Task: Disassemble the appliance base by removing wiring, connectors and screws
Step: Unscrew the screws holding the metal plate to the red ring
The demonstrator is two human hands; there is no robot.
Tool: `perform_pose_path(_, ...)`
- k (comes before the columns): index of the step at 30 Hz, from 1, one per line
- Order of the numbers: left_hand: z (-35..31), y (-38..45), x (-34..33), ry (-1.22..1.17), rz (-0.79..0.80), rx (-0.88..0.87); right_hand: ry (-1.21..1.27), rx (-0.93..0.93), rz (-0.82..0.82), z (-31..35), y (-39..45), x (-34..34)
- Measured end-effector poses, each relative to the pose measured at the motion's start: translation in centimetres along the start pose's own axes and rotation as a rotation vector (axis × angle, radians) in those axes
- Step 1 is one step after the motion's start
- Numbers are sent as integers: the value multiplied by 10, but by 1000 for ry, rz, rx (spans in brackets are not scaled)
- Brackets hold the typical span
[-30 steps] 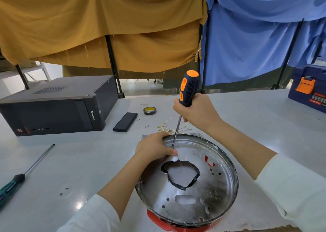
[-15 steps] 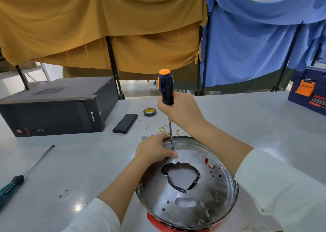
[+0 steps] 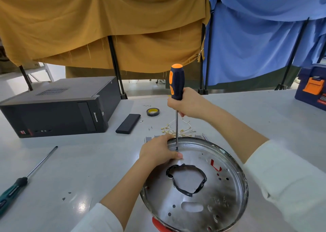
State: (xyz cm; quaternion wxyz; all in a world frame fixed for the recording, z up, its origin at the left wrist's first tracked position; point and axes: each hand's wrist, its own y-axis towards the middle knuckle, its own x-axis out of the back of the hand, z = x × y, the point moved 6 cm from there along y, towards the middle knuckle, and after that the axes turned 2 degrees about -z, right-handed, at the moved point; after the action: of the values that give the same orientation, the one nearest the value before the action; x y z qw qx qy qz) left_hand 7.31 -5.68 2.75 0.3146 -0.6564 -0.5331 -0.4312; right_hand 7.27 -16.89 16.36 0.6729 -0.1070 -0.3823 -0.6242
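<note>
Above the base (image 3: 229, 187), right hand (image 3: 188, 104) grips the upright screwdriver (image 3: 176, 83); left hand (image 3: 157, 151) clasps the rim.

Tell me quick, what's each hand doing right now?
The left hand grips the rim of the metal base.
The right hand holds the screwdriver upright, with its tip on the base.

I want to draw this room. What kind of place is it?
Probably a workshop or repair bench: a screwdriver works on a metal base, a computer lies on the table, and a toolbox sits at the far right.
</note>
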Motion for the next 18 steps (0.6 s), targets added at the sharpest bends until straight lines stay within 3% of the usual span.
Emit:
perform_pose_path(3, -1, 1, 1, 8, 5, -7, -4, -13, 267, 1, 4, 4)
perform_pose_path(5, 0, 0, -1, 7, 3, -2, -75, -38, 279, 0, 7, 6)
perform_pose_path(7, 1, 0, -3, 6, 4, -2, -139, -30, 86, 1, 9, 9)
perform_pose_path(10, 2, 1, -4, 2, -4, -6, 250, -59, -327, 0, -1, 12)
perform_pose_path(12, 2, 2, -4, 1, -7, -8, 478, -84, -402, -1, -5, 4)
perform_pose_path(16, 3, 2, -4, 2, -13, -6, 731, -95, -328, 5, 0, -1)
perform_pose_path(18, 2, 2, -3, 2, -17, -2, 878, -40, -94, 11, 6, -6)
